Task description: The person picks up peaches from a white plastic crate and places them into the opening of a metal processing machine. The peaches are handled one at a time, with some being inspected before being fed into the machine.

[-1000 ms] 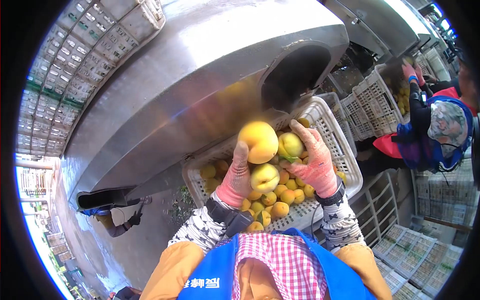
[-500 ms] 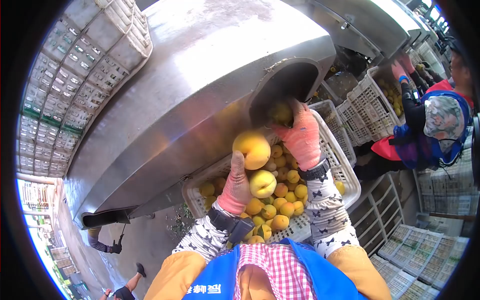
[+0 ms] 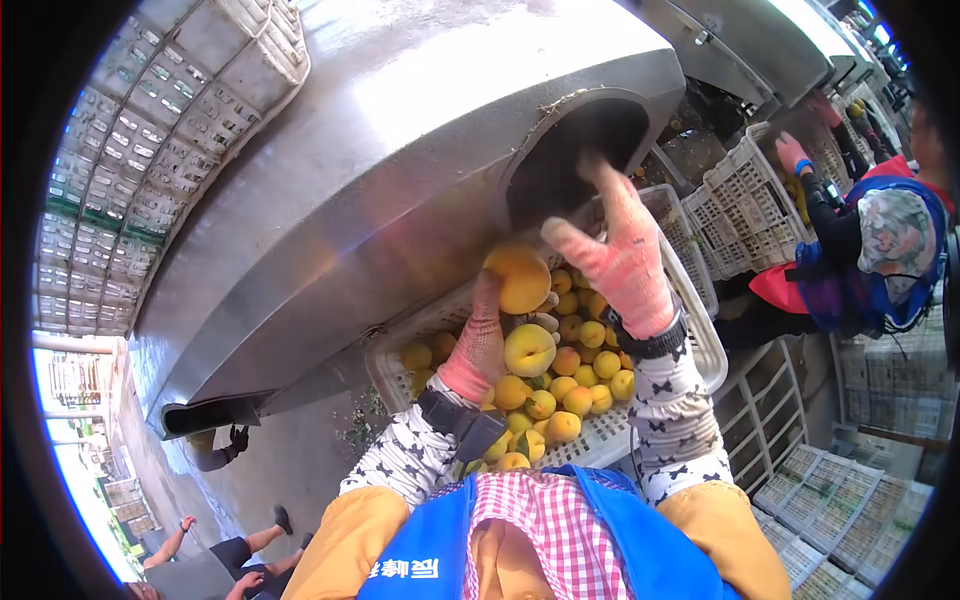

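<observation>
My left hand (image 3: 478, 345), in a pink glove, is closed on two yellow peaches over the crate. One peach (image 3: 520, 280) sits above the thumb; a second peach (image 3: 529, 350) is lower, beside the fingers. With thumb and fingers spread, my right hand (image 3: 628, 255) holds nothing at the mouth of a metal chute (image 3: 575, 150); its fingertips are smeared by motion. Below both hands is a white plastic crate (image 3: 708, 345) with many yellow and orange peaches (image 3: 578, 400).
A stacked pale crate (image 3: 170, 150) rises at the upper left. To the right, a person (image 3: 850, 240) in a blue vest works beside another white crate (image 3: 740, 210). A metal rail (image 3: 765, 410) stands at the right, near more crates (image 3: 850, 500). Other people appear at the lower left.
The dark peach by my right hand at the chute is no longer in it, and that hand's fingers have spread. My left hand has shifted slightly up with its peaches.
</observation>
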`<state>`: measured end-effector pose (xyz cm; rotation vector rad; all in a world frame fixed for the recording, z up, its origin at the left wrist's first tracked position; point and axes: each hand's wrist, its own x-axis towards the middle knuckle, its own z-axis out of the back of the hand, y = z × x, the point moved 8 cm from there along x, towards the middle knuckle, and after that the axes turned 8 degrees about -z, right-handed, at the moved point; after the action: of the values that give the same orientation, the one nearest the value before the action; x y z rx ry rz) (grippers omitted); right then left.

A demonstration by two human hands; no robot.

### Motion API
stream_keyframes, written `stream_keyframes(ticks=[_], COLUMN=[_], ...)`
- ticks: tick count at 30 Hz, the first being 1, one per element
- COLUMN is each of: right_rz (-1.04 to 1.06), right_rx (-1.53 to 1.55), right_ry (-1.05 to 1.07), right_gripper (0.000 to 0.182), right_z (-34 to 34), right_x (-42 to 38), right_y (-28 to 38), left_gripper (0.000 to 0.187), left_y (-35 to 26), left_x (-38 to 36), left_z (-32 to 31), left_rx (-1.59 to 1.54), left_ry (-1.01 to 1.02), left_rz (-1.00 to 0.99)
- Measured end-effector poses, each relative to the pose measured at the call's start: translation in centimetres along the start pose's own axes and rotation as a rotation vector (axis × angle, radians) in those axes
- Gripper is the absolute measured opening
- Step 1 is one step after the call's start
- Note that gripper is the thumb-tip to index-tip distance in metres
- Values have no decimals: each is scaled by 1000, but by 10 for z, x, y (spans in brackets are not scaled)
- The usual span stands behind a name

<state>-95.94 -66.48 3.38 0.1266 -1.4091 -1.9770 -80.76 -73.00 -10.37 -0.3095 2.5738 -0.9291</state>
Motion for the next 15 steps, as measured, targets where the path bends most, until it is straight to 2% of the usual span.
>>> stream_keyframes(ticks=[1,2,4,6,7,8,10,11,12,14,15], right_rz=[-9,85,124,105,44,-16,55,86,90,108,124], right_rx=[19,4,-17,2,-29,-59,-100,-137,-141,-293,-298], right_ry=[213,337,414,451,395,336,-34,-175,-179,-231,-270], right_gripper=[81,82,81,82,82,82,83,83,83,69,68], right_z=[-3,-7,-16,-20,-17,-14,-6,-9,-18,-31,-33], right_x=[-17,-30,-46,-50,-46,-40,-23,-13,-6,7,10], right_y=[4,9,3,-1,-4,-6,-16,-26,-32,-34,-29], left_gripper=[88,88,89,90,92,92,90,88,88,84,77], left_y=[-4,-12,-20,-16,-18,-18,-11,-7,-3,8,11], left_x=[-1,1,4,2,3,6,12,12,10,8,4], left_z=[-8,-21,-32,-46,-47,-40,-24,-12,-9,10,13], left_rx=[-2,57,117,110,124,132,166,169,168,20,-68], left_ry=[-2,25,54,193,105,109,165,-10,-4,-117,-98], left_rz=[-2,-33,-61,66,35,31,18,32,30,76,75])
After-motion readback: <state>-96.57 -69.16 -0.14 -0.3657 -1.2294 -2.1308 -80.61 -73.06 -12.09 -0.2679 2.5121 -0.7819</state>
